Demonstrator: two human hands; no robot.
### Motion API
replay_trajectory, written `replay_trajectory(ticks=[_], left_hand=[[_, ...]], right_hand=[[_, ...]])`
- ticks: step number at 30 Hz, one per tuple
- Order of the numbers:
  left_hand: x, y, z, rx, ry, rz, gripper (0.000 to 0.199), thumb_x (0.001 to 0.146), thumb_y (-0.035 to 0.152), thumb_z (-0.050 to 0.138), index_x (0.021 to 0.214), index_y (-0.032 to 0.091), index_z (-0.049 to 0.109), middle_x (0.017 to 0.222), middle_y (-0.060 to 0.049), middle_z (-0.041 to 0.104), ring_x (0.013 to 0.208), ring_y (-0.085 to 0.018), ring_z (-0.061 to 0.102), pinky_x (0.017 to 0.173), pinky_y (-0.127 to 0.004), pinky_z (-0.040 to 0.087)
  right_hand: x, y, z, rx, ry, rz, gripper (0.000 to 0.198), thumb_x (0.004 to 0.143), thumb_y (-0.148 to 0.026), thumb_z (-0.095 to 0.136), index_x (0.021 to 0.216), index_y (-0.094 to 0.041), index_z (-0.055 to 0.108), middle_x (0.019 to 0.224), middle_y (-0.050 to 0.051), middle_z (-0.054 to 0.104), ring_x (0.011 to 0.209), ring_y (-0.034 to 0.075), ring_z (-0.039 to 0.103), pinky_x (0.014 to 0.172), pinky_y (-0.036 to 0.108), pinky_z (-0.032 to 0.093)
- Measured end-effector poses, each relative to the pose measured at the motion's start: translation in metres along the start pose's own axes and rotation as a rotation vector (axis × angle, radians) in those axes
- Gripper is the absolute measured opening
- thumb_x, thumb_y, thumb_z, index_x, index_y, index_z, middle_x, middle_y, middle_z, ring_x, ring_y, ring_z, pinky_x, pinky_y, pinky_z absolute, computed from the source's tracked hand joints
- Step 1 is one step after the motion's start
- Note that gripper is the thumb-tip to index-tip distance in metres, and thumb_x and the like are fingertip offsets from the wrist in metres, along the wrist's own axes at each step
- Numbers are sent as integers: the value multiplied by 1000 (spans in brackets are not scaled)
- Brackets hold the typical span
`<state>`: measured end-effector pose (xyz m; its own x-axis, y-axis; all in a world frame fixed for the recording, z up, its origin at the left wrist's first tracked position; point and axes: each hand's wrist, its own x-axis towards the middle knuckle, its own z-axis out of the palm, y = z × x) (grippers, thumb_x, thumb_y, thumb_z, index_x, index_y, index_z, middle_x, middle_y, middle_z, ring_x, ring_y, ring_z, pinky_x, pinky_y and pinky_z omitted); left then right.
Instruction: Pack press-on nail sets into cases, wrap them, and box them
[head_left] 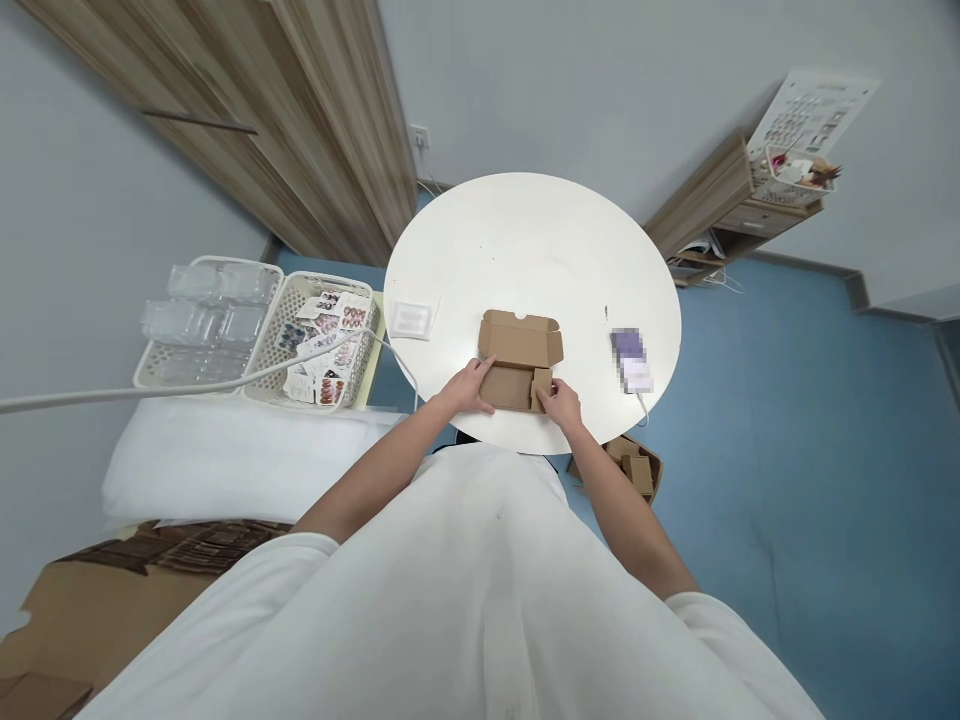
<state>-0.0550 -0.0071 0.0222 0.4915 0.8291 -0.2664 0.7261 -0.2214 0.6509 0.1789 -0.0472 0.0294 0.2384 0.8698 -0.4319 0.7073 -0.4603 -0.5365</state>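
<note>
A small brown cardboard box [508,386] lies near the front edge of the round white table [525,230]. Its lid [520,342] is raised and tilts away from me, with side flaps sticking out. My left hand [469,388] grips the box's left side, thumb toward the inside. At the right end, my right hand [561,402] pinches the side wall and a folded inner flap [541,386]. Inside, the bare cardboard floor shows. Left of the box on the table is a flat clear-and-white packet [412,320].
A blurred-out phone-like object [631,360] with a cable lies at the table's right. Two white baskets stand left: one of clear plastic boxes [217,310], one of printed cards [330,340]. A white cable [225,384] crosses them. An open carton [637,470] stands below right.
</note>
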Motion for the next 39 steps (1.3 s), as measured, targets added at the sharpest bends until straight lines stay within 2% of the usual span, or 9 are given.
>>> replay_trajectory(ticks=[6, 13, 17, 21, 25, 28, 34, 39], left_hand=[[1, -1, 5, -45, -6, -5, 118, 41, 41, 83, 140, 23, 21, 114, -12, 42, 105, -32, 50, 85, -38, 43], [1, 1, 8, -91, 5, -16, 117, 45, 40, 82, 141, 25, 17, 116, -10, 40, 104, -29, 51, 86, -36, 43], [-7, 6, 15, -175, 39, -31, 114, 53, 43, 78, 143, 26, 10, 121, -10, 39, 109, -28, 48, 89, -37, 42], [-23, 13, 27, -340, 138, -126, 102, 65, 49, 68, 143, 23, 8, 131, -14, 35, 107, -24, 50, 90, -37, 42], [-26, 25, 35, -487, 197, -288, 68, 78, 41, 55, 136, 18, 29, 128, -15, 42, 107, -22, 50, 81, -32, 47], [-15, 36, 34, -546, 196, -286, 48, 80, 30, 51, 127, 20, 42, 121, -11, 47, 105, -20, 51, 83, -31, 47], [6, 48, 35, -562, 221, -251, 47, 75, 19, 50, 122, 21, 46, 116, -8, 51, 105, -19, 50, 86, -32, 46], [4, 42, 45, -594, 225, -267, 51, 72, 16, 49, 122, 20, 46, 117, -9, 51, 108, -21, 48, 88, -36, 45]], right_hand=[[1, -4, 5, -260, 51, 15, 20, 75, -23, 45, 90, -19, 58, 81, 7, 64, 75, 23, 59, 65, 32, 42], [0, -2, 13, -321, 113, 26, 18, 79, -20, 39, 86, -18, 56, 85, 10, 61, 78, 23, 56, 68, 34, 41], [-9, 1, 13, -257, 142, 29, 27, 82, -29, 38, 100, -19, 56, 94, 10, 60, 84, 24, 55, 71, 36, 42], [-21, 7, 11, -158, 109, 25, 51, 82, -47, 39, 124, -18, 44, 110, 12, 56, 94, 26, 53, 76, 37, 43], [-24, 18, 8, -37, 28, -82, 54, 85, -47, 29, 129, -18, 40, 110, 11, 56, 100, 25, 51, 81, 36, 42], [-16, 27, 2, 5, 1, -138, 50, 86, -38, 24, 131, -20, 39, 107, 10, 56, 97, 24, 52, 81, 36, 42], [1, 35, -11, 75, -24, -145, 50, 83, -28, 28, 131, -21, 38, 105, 9, 52, 96, 22, 51, 80, 33, 44], [-2, 39, -10, 229, -12, -147, 49, 81, -32, 38, 128, -21, 42, 102, 8, 50, 92, 20, 49, 79, 33, 44]])
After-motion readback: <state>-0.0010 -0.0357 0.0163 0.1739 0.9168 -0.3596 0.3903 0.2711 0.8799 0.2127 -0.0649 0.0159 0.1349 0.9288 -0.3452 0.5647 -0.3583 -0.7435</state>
